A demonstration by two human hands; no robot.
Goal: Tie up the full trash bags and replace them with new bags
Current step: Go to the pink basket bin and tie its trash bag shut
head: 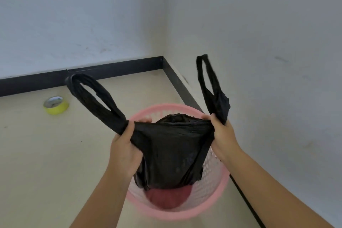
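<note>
A black plastic bag [170, 150] with two loop handles hangs stretched over a pink perforated waste basket [212, 200] that stands in the room's corner. My left hand [124, 152] grips the bag at the base of its left handle. My right hand [222, 135] grips it at the base of the right handle. The bag's mouth is pulled taut between both hands, and both handles stick upward. The bag's lower part dips inside the basket. The basket's dark red bottom shows below the bag.
A yellow roll of tape [56, 105] lies on the beige floor to the left. Grey walls with a black baseboard [111, 72] meet in the corner behind the basket. The right wall runs close beside the basket.
</note>
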